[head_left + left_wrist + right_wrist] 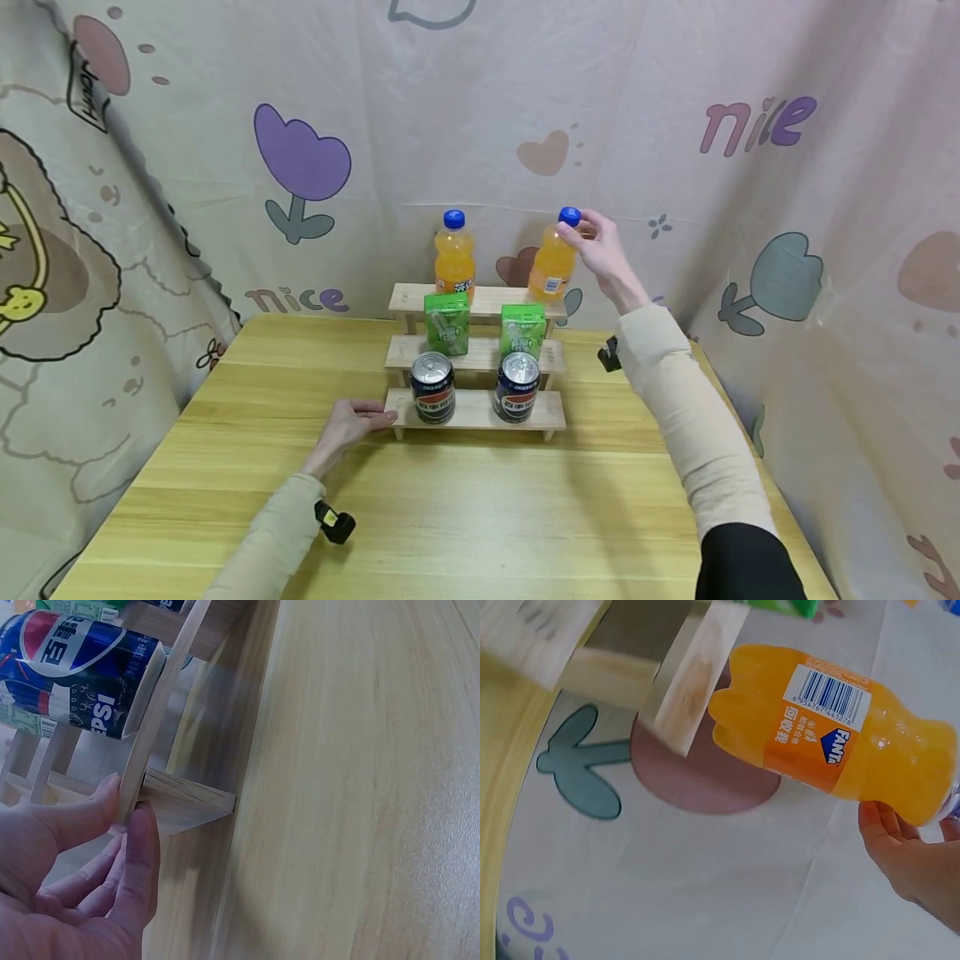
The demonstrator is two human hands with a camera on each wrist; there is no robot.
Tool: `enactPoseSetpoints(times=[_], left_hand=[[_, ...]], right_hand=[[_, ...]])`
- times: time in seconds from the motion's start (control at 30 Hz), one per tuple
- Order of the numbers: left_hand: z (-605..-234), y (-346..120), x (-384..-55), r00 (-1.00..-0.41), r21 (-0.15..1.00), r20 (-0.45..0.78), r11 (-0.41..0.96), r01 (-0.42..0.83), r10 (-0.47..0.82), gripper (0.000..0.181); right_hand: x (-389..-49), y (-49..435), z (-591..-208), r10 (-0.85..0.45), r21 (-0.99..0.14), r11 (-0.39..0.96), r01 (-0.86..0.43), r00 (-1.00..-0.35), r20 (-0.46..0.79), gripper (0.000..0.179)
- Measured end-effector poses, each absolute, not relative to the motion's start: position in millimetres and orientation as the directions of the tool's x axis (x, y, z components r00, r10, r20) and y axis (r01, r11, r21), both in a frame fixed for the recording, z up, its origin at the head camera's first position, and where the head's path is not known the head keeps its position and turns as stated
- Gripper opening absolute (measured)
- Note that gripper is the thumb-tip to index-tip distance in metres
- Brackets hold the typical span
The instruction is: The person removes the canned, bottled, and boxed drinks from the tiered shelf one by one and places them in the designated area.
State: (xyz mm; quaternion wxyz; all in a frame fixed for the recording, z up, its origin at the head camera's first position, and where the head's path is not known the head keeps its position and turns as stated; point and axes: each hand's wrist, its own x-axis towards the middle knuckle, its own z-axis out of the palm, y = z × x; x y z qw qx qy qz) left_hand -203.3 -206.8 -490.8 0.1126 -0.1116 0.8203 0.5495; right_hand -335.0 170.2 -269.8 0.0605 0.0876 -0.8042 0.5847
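My right hand [600, 250] grips an orange Fanta bottle [825, 724] near its blue cap. The bottle leans slightly, its base close to the right end of the top step of a wooden three-step shelf [476, 407]. At the shelf's lower left, my left hand [97, 862] pinches the end of the bottom step between thumb and fingers. A second orange bottle [454, 257] stands upright on the left of the top step. Two green drink cartons, left [447, 325] and right [522, 329], stand on the middle step. Below them are two Pepsi cans, left [432, 388] and right [517, 388].
The shelf stands toward the back of a wooden table [480, 517]. Just behind it hangs a pale printed curtain [420, 108], which continues along both sides. Each wrist wears a small black camera, one left [334, 523] and one right [609, 354].
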Motion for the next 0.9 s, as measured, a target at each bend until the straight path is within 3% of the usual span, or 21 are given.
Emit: enactPoseSetpoints(times=[0.4, 0.67, 0.9], left_hand=[[-491, -208, -203, -0.953, 0.881, -0.3, 0.369, -0.296, -0.049, 0.054], [-492, -207, -202, -0.954, 0.884, -0.297, 0.365, -0.292, -0.045, 0.053], [-492, -207, -202, -0.954, 0.887, -0.298, 0.356, -0.294, -0.045, 0.054]], right_hand=[[-324, 225, -281, 0.07, -0.943, 0.313, -0.115, -0.987, 0.143, 0.036], [-316, 252, -306, 0.14, -0.911, 0.409, -0.047, -0.984, 0.113, 0.049], [-311, 271, -334, 0.147, -0.912, 0.41, -0.029, -0.984, 0.098, 0.054]])
